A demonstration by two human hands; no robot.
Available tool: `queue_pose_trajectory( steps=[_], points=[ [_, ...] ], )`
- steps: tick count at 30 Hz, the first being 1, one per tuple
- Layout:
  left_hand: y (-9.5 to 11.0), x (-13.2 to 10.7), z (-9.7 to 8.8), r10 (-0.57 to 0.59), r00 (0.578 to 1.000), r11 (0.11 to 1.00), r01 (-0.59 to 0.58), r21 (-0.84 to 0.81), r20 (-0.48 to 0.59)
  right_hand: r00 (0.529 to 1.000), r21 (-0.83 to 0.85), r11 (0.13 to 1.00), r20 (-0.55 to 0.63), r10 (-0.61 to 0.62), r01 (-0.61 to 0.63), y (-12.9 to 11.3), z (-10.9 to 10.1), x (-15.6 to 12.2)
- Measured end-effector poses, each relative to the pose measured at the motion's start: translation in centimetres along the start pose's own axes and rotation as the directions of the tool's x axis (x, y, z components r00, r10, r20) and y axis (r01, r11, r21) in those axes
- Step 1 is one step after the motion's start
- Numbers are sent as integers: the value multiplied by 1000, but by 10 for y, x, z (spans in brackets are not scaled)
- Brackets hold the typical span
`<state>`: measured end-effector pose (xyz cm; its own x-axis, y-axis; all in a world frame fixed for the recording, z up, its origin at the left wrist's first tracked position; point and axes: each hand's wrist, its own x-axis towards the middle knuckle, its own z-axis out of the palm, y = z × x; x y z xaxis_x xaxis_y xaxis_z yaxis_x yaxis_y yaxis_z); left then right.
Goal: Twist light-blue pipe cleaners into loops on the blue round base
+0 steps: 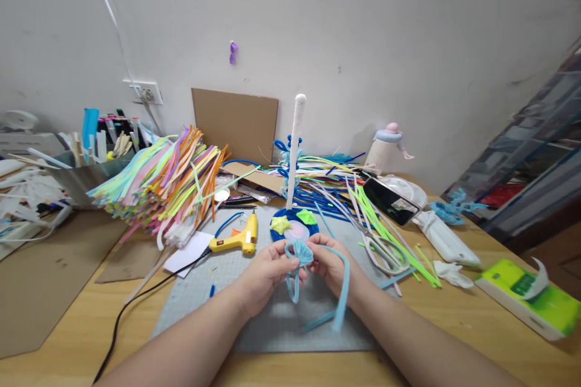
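Observation:
Light blue pipe cleaners (300, 252), bent into a fan-like bundle with a loop below it, are held up over the grey cutting mat (200, 308). My left hand (275, 269) is closed on the left side of the bundle. My right hand (330, 263) pinches its right side, and a long free end hangs down past those fingers. Just behind my hands stands a round dark blue base (275, 228) with a yellow star (280, 225), a green star (307, 216) and a pink centre. A white wrapped stick (296, 151) rises upright from it, with blue curls alongside.
A yellow glue gun (236, 240) lies left of the base, its black cord running to the front edge. Colourful pipe cleaners (158, 181) are heaped behind it. On the right are scissors (385, 254), a phone (393, 201), a tissue pack (529, 299) and a bottle (385, 148).

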<state>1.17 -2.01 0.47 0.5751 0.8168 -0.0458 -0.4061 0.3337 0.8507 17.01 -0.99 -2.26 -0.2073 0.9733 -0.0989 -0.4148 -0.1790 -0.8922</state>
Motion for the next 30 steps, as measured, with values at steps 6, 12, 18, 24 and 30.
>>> queue_pose_trajectory(
  steps=[6,12,18,24,30],
  points=[
    [-6,3,-4,10,999,995,-7,103,-32,1000,174,985,-19,3,1,-8,7,-4],
    [-3,2,-2,177,983,871,-130,473,-55,991,128,985,80,104,-114,-12,11,-10],
    [9,-9,4,484,859,266,-326,907,167,991,56,998,130,22,-30,-15,10,-12],
    [15,-13,6,503,767,-52,-434,899,399,974,-204,966,195,-119,159,-23,8,-17],
    [11,-15,6,548,777,-53,-337,940,309,931,-340,867,164,-326,364,-27,16,-25]
  ],
)
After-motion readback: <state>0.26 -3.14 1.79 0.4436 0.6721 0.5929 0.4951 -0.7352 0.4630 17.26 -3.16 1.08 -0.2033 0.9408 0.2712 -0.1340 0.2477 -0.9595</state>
